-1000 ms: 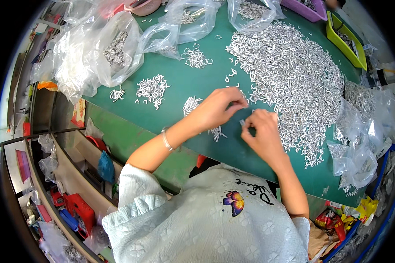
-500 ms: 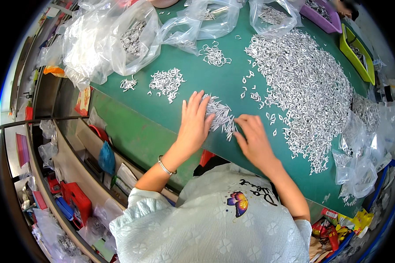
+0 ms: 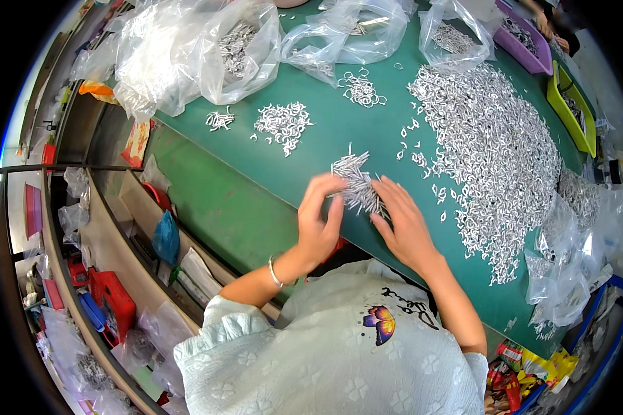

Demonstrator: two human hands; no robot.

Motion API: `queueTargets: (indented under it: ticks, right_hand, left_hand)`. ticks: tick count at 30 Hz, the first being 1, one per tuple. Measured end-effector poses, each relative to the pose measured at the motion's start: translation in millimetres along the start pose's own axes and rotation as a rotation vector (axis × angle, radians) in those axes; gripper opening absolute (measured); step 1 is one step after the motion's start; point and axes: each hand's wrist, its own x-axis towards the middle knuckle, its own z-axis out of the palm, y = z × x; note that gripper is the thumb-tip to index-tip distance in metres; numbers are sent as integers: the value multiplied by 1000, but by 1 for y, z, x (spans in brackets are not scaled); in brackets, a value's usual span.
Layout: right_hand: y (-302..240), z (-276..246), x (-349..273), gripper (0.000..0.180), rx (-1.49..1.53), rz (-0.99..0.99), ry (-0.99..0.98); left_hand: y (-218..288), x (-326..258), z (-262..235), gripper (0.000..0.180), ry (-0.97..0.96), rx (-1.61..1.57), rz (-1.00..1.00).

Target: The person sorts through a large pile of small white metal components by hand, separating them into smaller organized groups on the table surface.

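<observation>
A small heap of thin, silvery rod-shaped metal pieces (image 3: 358,183) lies on the green tabletop between my hands. My left hand (image 3: 318,216), with a bangle (image 3: 275,272) on its wrist, touches the heap's left side; its fingertips are slightly blurred and the thumb stands apart. At the heap's right edge rests my right hand (image 3: 405,225), fingers stretched out and thumb apart, with nothing seen in its grasp. Farther off lie piles of curved pieces (image 3: 284,126), ring-like pieces (image 3: 362,88) and a few short pieces (image 3: 219,120).
A very large pile of small curved metal pieces (image 3: 491,159) spreads over the right of the green table (image 3: 256,181). Clear plastic bags (image 3: 163,59) stand along the back. Purple (image 3: 541,55) and yellow-green bins (image 3: 583,131) sit at far right, near another person's hand (image 3: 543,26). Shelves line the left.
The scene has shifted slightly right and down in view. My left hand has drawn back from the heap's upper left to its lower left. The rods are bunched more closely between my hands.
</observation>
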Motion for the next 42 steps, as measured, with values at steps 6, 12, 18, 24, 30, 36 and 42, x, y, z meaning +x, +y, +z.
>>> queueTargets:
  ticks: [6, 12, 18, 24, 30, 36, 42]
  right_hand:
    - [1, -3, 9, 51, 18, -73, 45]
    - [-2, -2, -12, 56, -82, -63, -102]
    - [-7, -4, -16, 59, -48, -68, -94]
    - [-16, 1, -36, 59, -106, -52, -185]
    - [-28, 9, -58, 58, -91, -81, -229]
    - [-39, 17, -67, 63, 0, -146, -311]
    - [-35, 20, -51, 56, 80, -241, -202]
  left_hand:
    - [8, -51, -18, 32, -1023, -377, -901]
    - [-47, -90, -1, 58, -820, -1158, -1418]
    - [-61, -52, -4, 90, -927, -1541, -1367]
    - [-71, -53, 4, 92, -817, -2044, -1543]
    - [-74, -59, 6, 83, -744, -2052, -1545]
    - [-87, -72, 6, 68, -610, -2070, -1612]
    - [-90, -74, 3, 58, -611, -1993, -1639]
